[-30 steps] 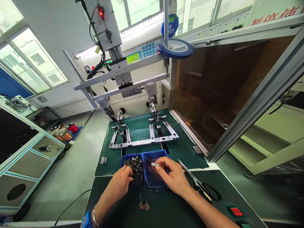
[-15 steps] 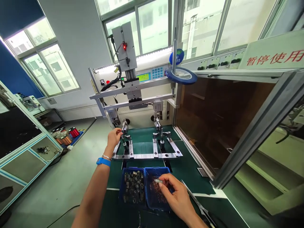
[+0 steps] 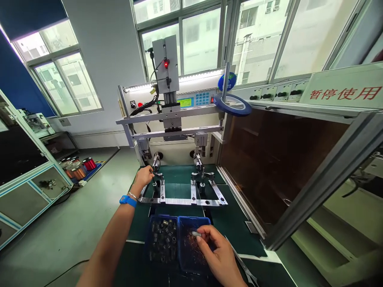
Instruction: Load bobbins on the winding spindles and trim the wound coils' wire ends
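Observation:
My left hand (image 3: 145, 176) reaches to the left side of the bench machine, its fingers pinched at the left spindle (image 3: 156, 159) and the metal arm below it. What they hold, if anything, is too small to make out. My right hand (image 3: 220, 249) is closed over the right blue bin (image 3: 194, 220), with a small pale, rounded piece (image 3: 196, 234) at its thumb and fingertips. Thin copper wire scraps (image 3: 191, 241) lie in that bin. Beside it, the left blue bin (image 3: 149, 239) holds many small metal cylinders (image 3: 163, 243).
A metal fixture frame (image 3: 178, 201) stands on the green mat (image 3: 233, 215), with a second spindle (image 3: 198, 161) at its right. Scissors (image 3: 247, 271) lie beside my right hand. A brown panel (image 3: 269, 159) in a metal frame bounds the right side. Wire spools (image 3: 89, 163) sit on the floor at left.
The camera view has shifted slightly. My left hand stays at the left spindle, its fingers now lower and closer together. My right hand keeps the pale piece over the right bin.

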The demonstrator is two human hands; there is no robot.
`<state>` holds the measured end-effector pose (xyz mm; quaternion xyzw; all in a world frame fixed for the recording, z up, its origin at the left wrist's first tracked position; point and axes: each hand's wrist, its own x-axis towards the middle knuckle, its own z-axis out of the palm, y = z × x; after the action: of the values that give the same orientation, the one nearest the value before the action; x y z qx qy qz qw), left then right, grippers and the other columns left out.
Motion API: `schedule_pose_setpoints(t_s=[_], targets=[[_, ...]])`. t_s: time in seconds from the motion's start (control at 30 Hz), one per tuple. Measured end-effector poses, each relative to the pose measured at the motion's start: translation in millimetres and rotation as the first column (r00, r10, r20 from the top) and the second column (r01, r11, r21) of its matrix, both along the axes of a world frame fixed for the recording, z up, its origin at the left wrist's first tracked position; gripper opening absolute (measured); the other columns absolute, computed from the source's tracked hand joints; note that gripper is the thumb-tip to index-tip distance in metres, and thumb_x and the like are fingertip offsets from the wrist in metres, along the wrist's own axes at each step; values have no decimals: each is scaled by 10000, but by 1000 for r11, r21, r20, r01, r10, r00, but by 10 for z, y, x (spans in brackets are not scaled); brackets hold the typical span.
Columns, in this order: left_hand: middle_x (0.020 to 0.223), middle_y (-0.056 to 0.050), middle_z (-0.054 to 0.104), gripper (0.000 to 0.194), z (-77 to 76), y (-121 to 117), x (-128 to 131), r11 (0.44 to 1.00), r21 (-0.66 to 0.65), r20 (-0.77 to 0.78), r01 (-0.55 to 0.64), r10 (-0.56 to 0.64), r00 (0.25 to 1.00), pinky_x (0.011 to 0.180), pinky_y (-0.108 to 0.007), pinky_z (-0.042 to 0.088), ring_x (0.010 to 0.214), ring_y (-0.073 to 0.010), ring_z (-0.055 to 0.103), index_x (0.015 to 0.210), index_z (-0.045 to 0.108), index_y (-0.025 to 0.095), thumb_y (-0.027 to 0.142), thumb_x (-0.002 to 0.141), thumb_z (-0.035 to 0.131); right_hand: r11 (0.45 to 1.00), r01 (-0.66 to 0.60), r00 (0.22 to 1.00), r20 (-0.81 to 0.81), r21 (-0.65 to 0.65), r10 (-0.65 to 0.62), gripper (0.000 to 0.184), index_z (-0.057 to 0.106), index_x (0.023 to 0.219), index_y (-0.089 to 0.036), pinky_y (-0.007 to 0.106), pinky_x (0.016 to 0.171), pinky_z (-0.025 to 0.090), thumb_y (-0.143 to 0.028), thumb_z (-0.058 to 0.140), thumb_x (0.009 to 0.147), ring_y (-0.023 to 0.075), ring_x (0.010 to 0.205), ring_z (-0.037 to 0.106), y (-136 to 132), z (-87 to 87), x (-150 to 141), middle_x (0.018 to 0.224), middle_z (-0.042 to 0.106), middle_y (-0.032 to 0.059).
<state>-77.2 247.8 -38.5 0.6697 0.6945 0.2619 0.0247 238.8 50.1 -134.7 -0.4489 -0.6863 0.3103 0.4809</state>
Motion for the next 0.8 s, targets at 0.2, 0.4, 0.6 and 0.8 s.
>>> schedule_pose_setpoints(t_s=[0.2,0.4,0.6,0.8], targets=[[911,-62,631,248,-264,-79,-130,998,62,10,-17,16,1000,789,-342,481,841,-176,593,936,657,124,365,909,609,997,-12,1000,16,-82,13,335,585,939,-173,303,636,444,-486,472,906,169,677,558,-3,27,-18,754,579,38],[937,-58,608,228,-359,-7,-128,983,183,-25,-4,8,1000,855,-360,447,934,-196,557,921,689,140,348,915,596,988,-22,1000,-25,-153,19,358,556,1023,-177,294,660,470,-503,445,925,168,710,579,10,-14,69,794,593,40],[1060,-89,589,201,-460,-41,-30,951,294,-1,-95,100,995,884,-399,400,1059,-262,485,912,726,161,320,895,604,966,207,909,335,156,-249,254,574,1014,-155,281,714,488,-346,423,942,164,761,599,681,624,257,878,619,68],[1054,-78,596,186,-463,-47,4,947,302,23,-110,108,994,849,-387,406,1039,-258,493,915,726,169,312,887,610,939,266,737,582,218,-343,172,612,1007,-122,376,835,457,-189,509,886,232,952,594,1851,1334,340,1092,612,132]])
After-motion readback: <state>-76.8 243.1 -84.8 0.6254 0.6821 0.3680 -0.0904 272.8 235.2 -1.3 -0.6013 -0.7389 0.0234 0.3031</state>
